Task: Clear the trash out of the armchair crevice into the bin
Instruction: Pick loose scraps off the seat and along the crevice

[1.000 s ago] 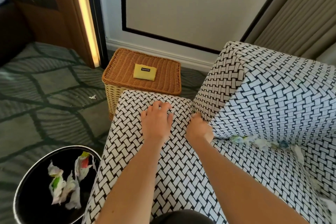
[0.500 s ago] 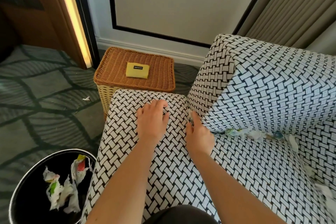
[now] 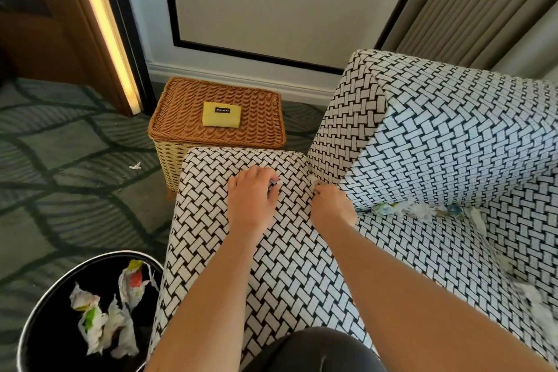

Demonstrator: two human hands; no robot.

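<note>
Trash: crumpled white wrappers with blue and green print, wedged in the seam between my armchair's seat cushion and the upright cushion; more pale, blurred scraps lie along the seam at the right.
Armchair: black-and-white basket-weave fabric.
Right hand: fingers are dug into the left end of that seam and hidden; I cannot tell whether they pinch anything.
Left hand: palm down on the seat cushion, fingers loosely bent, holding nothing.
Bin: black, on the carpet left of the chair, with crumpled wrappers inside.
Yellow pouch: on the wicker basket; its black label is too small to read.
</note>
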